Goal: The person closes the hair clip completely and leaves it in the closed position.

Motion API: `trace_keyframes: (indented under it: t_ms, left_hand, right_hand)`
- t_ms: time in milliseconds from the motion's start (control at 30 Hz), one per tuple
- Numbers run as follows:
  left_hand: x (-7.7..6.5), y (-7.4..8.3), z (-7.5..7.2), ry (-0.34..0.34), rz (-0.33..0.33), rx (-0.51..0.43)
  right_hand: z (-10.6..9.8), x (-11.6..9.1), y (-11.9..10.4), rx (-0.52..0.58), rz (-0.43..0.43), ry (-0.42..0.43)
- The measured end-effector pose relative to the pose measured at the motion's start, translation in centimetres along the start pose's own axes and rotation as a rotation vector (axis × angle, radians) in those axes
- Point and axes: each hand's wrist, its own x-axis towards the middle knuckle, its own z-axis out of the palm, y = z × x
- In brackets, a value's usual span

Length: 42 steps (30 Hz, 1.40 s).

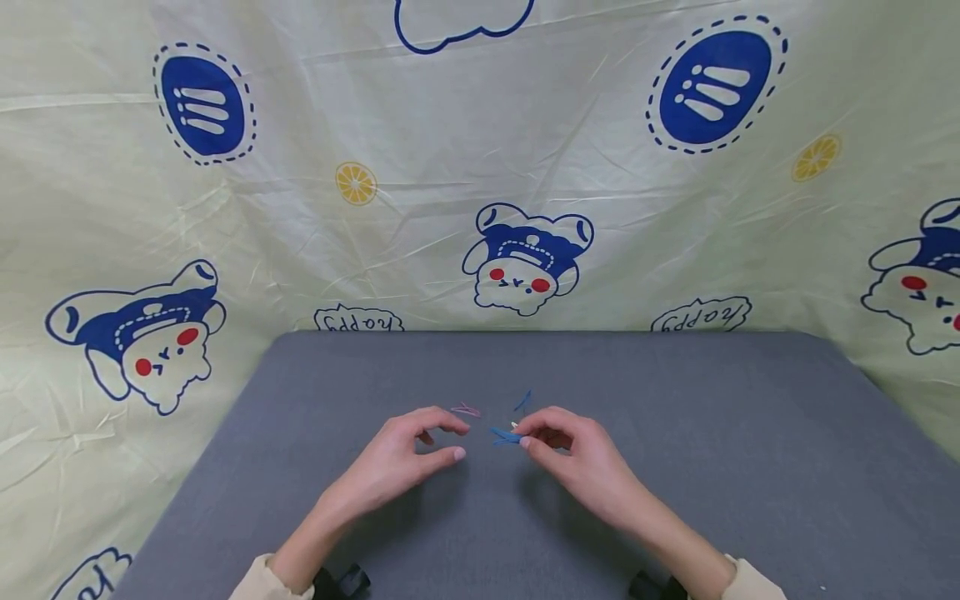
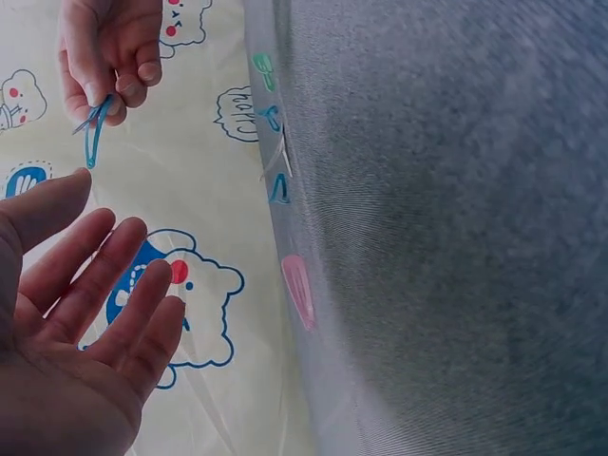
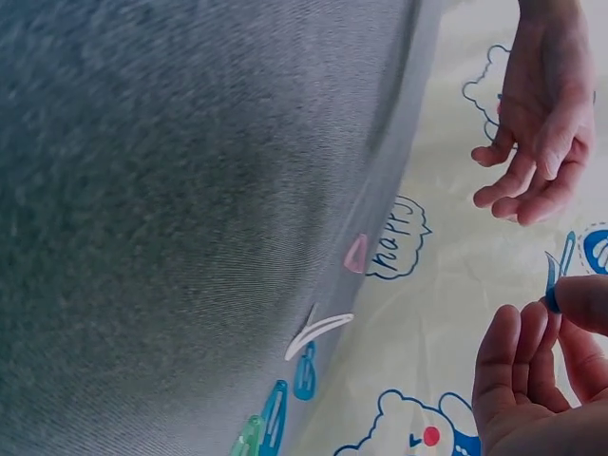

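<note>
Head, right hand: the right hand had its fingers clamped on one end of the held blue clip, above the gray bench.
Head, left hand: the left hand held nothing; thumb and forefinger stood apart, tips toward the clip.
Head, key relation: clip lay to the right of the left fingertips, long axis roughly crosswise, running from the right fingertips toward the left hand. Gap on the left side; right hand nearer, since it had the grip.
Head, bench bits: pink clip just beyond the left fingertips, loose blue clip beyond the right ones, white clip partly hidden by the right fingers.
Left wrist, held piece: stuck out from the right fingers, two parts splayed, free end aimed at the left thumb. Tip met thumb in this view; contact couldn't be told here, but head view showed them apart.
Left wrist, left fingers: spread, palm showing.
Left wrist, bench row: green clip at the end opposite the pink one.
Right wrist, grip: thumb and fingers pinched the joined end; splayed ends pointed toward the left hand.
Right wrist, left fingers: slightly bent, off the clip.
</note>
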Motion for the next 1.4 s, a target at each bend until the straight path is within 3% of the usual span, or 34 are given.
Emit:
trace_keyframes:
  t_ms: [400,733,1167,1400]
  left_hand:
    - [-0.4,0.8,0.0,0.008,0.071,-0.002]
    - [-0.6,1.7,0.1,0.034,0.107,-0.069]
    - [-0.8,2.6,0.2,0.035,0.038,-0.107]
    - [-1.0,2.8,0.1,0.03,0.04,-0.089]
  right_hand:
    - [-0.4,-1.3,-1.4,0.018,0.031,0.049]
    - [-0.5,-2.6,-2.3,0.033,-0.037,0.104]
    - [-0.3,-3.0,-2.6,0.034,-0.087,0.123]
    - [-0.2,-3.0,-2.7,0.015,-0.129,0.125]
